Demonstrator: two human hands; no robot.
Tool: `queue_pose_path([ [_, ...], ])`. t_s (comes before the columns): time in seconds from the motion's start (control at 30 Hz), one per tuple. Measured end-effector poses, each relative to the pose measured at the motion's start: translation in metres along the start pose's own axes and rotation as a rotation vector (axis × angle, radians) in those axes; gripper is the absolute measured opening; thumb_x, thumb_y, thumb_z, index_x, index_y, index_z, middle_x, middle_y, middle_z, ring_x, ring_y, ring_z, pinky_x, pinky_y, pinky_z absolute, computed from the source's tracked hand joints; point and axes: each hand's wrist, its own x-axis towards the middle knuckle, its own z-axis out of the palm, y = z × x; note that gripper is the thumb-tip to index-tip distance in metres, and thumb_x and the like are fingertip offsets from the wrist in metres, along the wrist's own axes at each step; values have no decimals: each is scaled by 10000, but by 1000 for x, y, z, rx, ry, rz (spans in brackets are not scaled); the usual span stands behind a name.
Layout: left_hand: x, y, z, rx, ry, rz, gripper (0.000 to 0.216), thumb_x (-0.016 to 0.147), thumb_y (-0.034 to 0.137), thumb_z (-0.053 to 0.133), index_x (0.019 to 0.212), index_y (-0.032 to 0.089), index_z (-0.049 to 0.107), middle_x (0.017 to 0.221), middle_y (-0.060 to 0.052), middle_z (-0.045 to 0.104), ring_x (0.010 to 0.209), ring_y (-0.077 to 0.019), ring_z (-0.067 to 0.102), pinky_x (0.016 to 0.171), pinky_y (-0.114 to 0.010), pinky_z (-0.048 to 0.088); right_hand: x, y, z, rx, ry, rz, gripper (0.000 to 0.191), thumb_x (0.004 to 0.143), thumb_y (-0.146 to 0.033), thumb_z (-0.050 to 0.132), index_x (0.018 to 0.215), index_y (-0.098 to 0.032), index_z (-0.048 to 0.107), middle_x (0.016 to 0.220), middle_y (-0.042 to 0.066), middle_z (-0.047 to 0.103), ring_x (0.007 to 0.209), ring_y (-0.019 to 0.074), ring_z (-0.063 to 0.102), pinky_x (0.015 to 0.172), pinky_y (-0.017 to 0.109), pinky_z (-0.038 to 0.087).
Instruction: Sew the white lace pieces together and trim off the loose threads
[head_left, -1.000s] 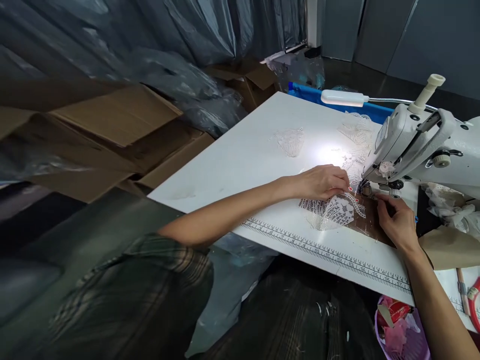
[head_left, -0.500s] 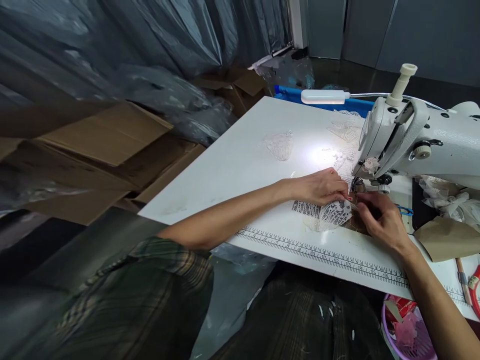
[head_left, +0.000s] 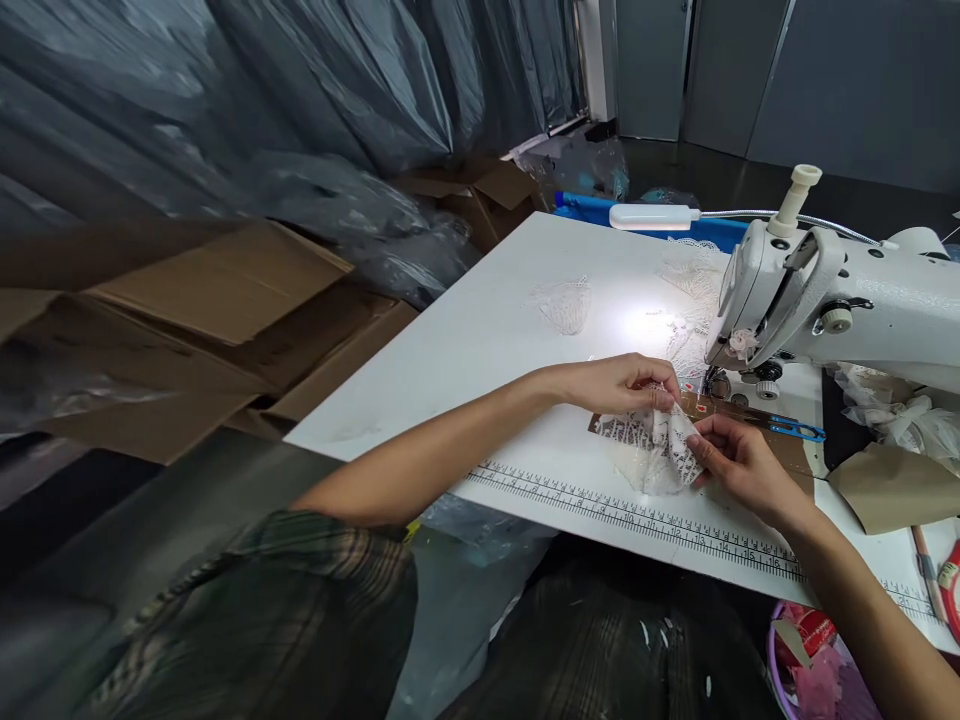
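Note:
Between my hands is a piece of white lace fabric [head_left: 660,445], lifted and folded just in front of the sewing machine [head_left: 817,290]. My left hand [head_left: 641,385] pinches its upper edge between thumb and fingers. On the lace's right edge, my right hand [head_left: 731,460] is closed in a pinch too. The machine's needle and presser foot area [head_left: 712,382] lies just behind the lace, apart from it. Blue thread snips [head_left: 796,428] rest on the brown plate right of the needle. Part of the lace is hidden behind my left fingers.
More lace pieces lie on the white table [head_left: 450,370] under a lamp [head_left: 652,217]. A ruler strip [head_left: 600,507] runs along the front edge. Brown paper [head_left: 889,480] and a red-handled tool [head_left: 951,590] are at right, a purple basket [head_left: 776,665] below. Cardboard boxes [head_left: 225,290] stand left.
Both hands have drawn back from the needle toward the front edge, bringing the lace with them. The right hand has moved onto the lace's edge, and the snips are more exposed.

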Motion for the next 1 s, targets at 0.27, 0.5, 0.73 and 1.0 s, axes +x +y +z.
queue_pose_path([
  [0.27, 45, -18, 8, 638, 120, -58, 182, 921, 261, 540, 950, 157, 686, 965, -86, 689, 799, -181, 604, 656, -280, 371, 14, -2, 4, -665, 346, 40, 229, 847, -385, 618, 972, -193, 621, 726, 66, 681, 673, 253, 673, 613, 371, 533],
  [0.5, 62, -52, 18, 804, 147, 166, 303, 990, 275, 421, 1143, 156, 654, 1188, -147, 640, 1125, -270, 554, 972, -404, 395, 11, 19, -5, -1098, 322, -510, 268, 942, -311, 522, 1097, -201, 710, 1123, 149, 678, 1018, 306, 623, 899, 472, 530],
  [0.73, 61, -53, 4, 752, 290, 305, 250, 965, 280, 496, 1087, 153, 674, 1189, -164, 645, 1053, -259, 600, 929, -417, 443, 12, 27, -15, -941, 354, -482, 375, 952, -338, 481, 1219, -179, 691, 1116, 159, 666, 1043, 290, 627, 934, 464, 533],
  [1.0, 4, -37, 7, 625, 192, 603, 127, 881, 247, 606, 901, 183, 714, 948, -64, 747, 784, -156, 666, 722, -317, 524, 13, -2, -55, -788, 242, -213, 368, 918, -360, 468, 1103, -190, 737, 843, 63, 738, 742, 223, 676, 698, 350, 541],
])
